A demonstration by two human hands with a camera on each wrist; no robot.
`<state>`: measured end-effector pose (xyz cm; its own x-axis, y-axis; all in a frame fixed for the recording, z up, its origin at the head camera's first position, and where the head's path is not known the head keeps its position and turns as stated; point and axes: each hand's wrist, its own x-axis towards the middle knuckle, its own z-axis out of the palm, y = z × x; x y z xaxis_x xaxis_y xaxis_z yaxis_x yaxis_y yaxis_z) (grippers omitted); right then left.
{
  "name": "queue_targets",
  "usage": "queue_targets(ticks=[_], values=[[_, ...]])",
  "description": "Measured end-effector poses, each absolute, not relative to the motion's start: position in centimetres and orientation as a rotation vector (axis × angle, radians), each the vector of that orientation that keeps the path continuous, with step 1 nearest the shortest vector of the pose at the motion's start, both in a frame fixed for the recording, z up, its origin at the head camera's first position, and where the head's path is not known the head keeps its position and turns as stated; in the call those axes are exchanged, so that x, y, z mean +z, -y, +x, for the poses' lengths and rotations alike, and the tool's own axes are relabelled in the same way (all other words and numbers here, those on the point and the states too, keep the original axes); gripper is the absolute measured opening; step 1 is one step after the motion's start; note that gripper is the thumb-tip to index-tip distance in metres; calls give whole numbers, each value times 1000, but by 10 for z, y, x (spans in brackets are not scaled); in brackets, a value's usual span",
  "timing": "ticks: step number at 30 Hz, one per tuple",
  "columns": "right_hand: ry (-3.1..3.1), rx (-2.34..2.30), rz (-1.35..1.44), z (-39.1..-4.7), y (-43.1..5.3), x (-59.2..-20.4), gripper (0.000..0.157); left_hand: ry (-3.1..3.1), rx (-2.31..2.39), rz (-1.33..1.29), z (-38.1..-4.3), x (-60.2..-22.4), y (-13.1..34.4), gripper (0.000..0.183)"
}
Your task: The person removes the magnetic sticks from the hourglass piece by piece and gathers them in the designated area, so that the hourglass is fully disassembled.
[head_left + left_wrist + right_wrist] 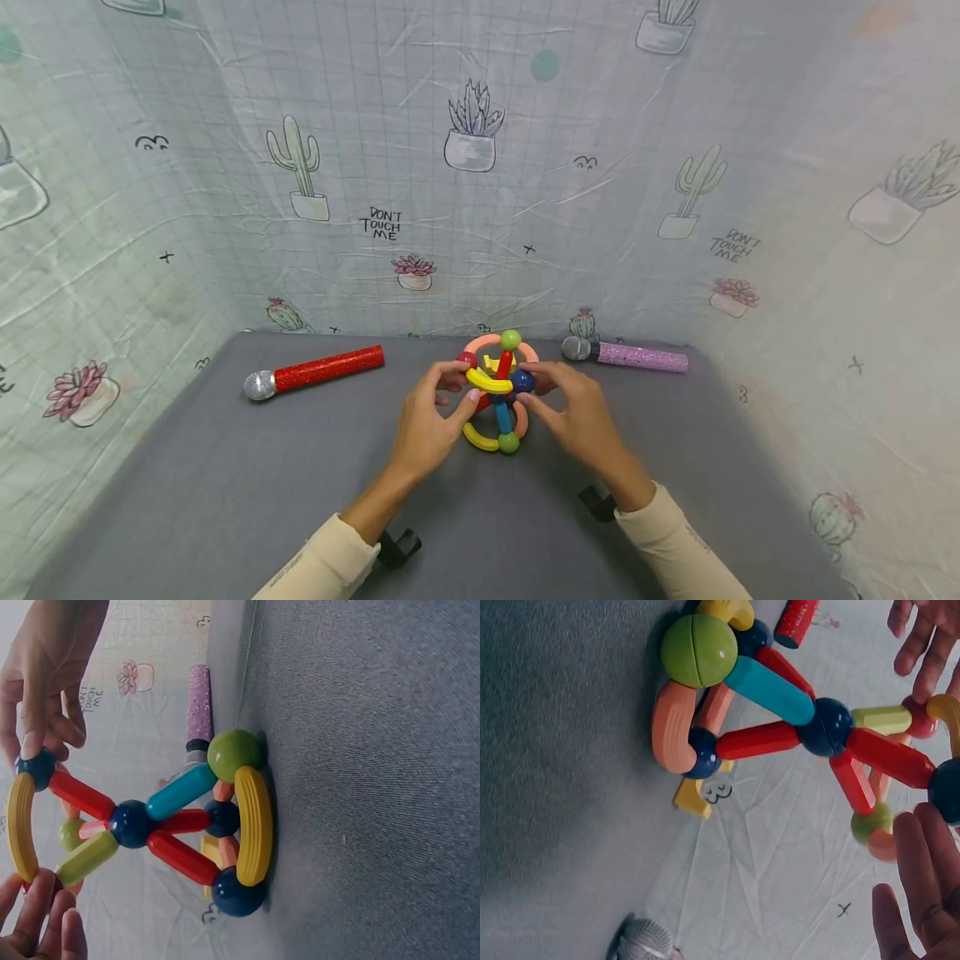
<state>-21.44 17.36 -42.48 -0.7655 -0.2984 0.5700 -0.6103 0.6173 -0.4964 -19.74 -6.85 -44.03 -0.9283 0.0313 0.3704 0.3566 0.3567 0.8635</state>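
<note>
A magnetic ball-and-rod construction (503, 417) stands on the grey table, with a lower ring and an upper ring joined by straight rods through a central dark blue ball (133, 823). My left hand (427, 421) pinches the red ball (467, 360) of the upper ring between thumb and fingers. On the other side, my right hand (581, 408) holds the upper dark blue ball (522, 382) with its thumb and fingertips. A yellow curved rod (22, 825) bridges these two balls. Green balls (699, 650) and salmon curved rods (675, 724) form other parts of the rings.
A red glitter microphone (322, 371) lies at the back left of the table (262, 500). At the back right lies a pink glitter microphone (637, 356). Behind the construction is a yellow piece (693, 799). A cactus-print cloth (480, 217) hangs around the back and sides.
</note>
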Motion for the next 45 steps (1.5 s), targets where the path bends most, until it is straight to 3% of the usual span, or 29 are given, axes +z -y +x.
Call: queue_targets(ticks=[15,24,35,45], values=[[2332,956,664,-207,-158,-429,44,2142,-1905,-157,-196,-442,35,58],[2327,974,651,-206,-156,-431,44,1940,-2094,-61,-193,-440,12,58],[2335,1007,636,-206,-156,-430,41,2045,-2024,-69,-194,-444,21,65],[2341,1014,639,-206,-158,-432,42,2061,-2001,-40,-196,-450,35,56]])
